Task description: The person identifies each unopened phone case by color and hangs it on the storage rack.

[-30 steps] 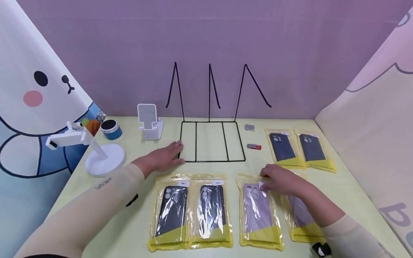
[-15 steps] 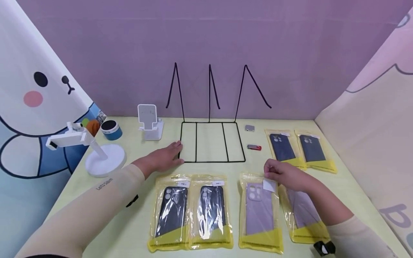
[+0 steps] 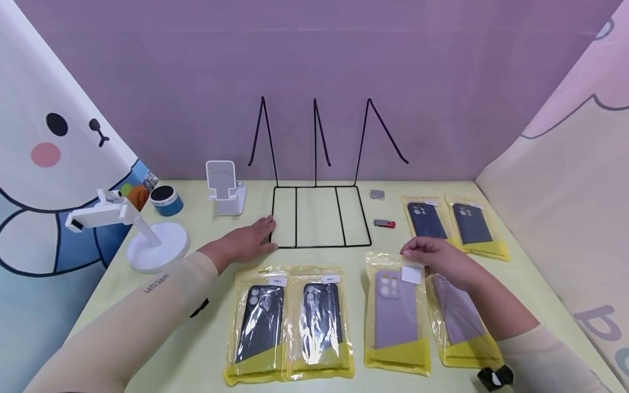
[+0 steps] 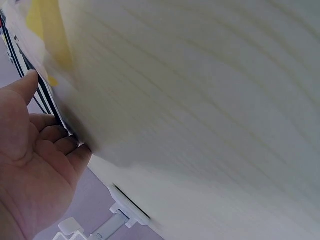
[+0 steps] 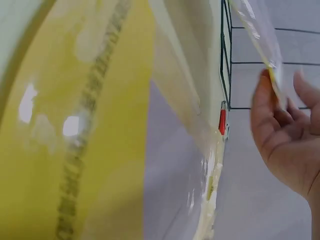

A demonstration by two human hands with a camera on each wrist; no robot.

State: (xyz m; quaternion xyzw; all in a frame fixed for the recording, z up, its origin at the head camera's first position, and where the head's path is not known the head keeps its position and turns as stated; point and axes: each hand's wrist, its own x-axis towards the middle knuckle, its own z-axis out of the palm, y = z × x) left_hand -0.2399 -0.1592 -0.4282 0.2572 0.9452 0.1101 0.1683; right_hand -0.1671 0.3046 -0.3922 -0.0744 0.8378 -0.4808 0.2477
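My right hand [image 3: 434, 262] hides part of the second lilac case [image 3: 457, 322], low right on the worktop [image 3: 521, 284]. Its grip pinches the top edge of the lilac case packet [image 3: 395, 314]; only the wrist view shows that pinch. My left hand [image 3: 250, 240] rests flat, fingers relaxed, against the wire rack [image 3: 319, 224] at mid-frame.

A: Count the bagged phone cases: two black [image 3: 259, 323] [image 3: 320, 321], two purple [image 3: 395, 311] [image 3: 457, 319], two navy [image 3: 426, 220] [image 3: 473, 224].

B: Six. Also two white phone stands [image 3: 225, 188] [image 3: 142, 232], two USB sticks [image 3: 384, 223] [image 3: 377, 194], one wire rack [image 3: 319, 218], one blue speaker [image 3: 165, 200].
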